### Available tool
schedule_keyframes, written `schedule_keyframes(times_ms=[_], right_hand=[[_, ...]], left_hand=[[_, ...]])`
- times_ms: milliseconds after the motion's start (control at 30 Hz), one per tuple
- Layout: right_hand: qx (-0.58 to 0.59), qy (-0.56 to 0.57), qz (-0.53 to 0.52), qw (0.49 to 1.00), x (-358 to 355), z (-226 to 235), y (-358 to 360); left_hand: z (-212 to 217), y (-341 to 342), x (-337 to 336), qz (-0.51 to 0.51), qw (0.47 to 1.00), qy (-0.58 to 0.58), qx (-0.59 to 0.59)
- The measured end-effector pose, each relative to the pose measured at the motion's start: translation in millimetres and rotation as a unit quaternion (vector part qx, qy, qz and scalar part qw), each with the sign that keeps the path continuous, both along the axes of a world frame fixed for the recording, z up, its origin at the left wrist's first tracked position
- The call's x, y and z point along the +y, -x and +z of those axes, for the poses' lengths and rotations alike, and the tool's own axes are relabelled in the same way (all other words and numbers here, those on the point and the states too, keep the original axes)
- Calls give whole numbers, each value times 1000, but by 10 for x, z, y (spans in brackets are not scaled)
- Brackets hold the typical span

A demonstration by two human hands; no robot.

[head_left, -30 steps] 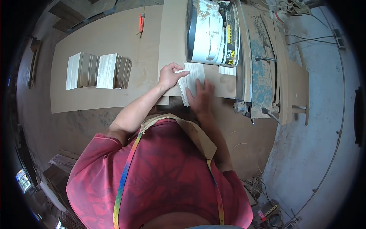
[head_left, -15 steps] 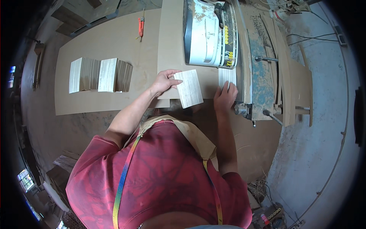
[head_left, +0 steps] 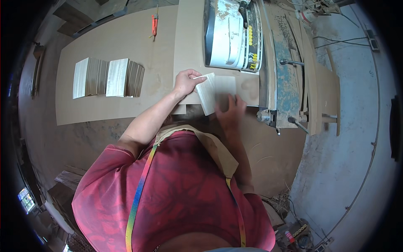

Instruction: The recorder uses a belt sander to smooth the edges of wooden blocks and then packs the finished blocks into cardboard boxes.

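My left hand (head_left: 187, 83) is closed on the upper left corner of a thin pale wooden board (head_left: 205, 94), which tilts a little over the table's front edge. Just right of it, a second pale wooden board (head_left: 225, 85) is blurred by motion. My right hand (head_left: 231, 110), also smeared, grips that second board at its near end, thumb and fingers bent around it. The two boards meet or overlap along one side. Beyond them stands a white and black machine (head_left: 231, 38), its housing worn and dusty.
Two stacks of similar boards (head_left: 80, 79) (head_left: 117, 77) stand on the brown table sheet (head_left: 161, 54) at left. A red-handled tool (head_left: 154, 26) lies farther back. On the right, a metal fence with clamp levers (head_left: 291, 62) runs beside the machine, near a pale wall (head_left: 348, 105).
My right hand has drawn the second board out from beside the machine and leftward to the first. My left hand has stayed nearly in place, its board turned slightly.
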State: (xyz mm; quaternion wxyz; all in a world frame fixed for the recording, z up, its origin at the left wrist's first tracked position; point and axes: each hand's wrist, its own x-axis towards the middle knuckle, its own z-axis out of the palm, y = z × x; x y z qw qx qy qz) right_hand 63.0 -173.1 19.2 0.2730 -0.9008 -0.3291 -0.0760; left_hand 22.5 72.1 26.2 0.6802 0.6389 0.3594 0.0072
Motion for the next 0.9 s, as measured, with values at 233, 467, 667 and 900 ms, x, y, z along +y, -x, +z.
schedule_keyframes(times_ms=[233, 467, 667, 900], right_hand=[[-121, 41, -72, 989, -389, -402, -521], [-127, -6, -81, 989, 245, -428, -1028], [7, 50, 49, 998, 277, 63, -27], [-73, 48, -48, 995, -429, -184, -289]], left_hand=[[4, 265, 70, 40, 981, 168, -92], [-50, 86, -32, 14, 996, 88, -32], [-22, 30, -20, 3, 999, 47, 3], [-61, 227, 57, 15, 987, 143, -70]])
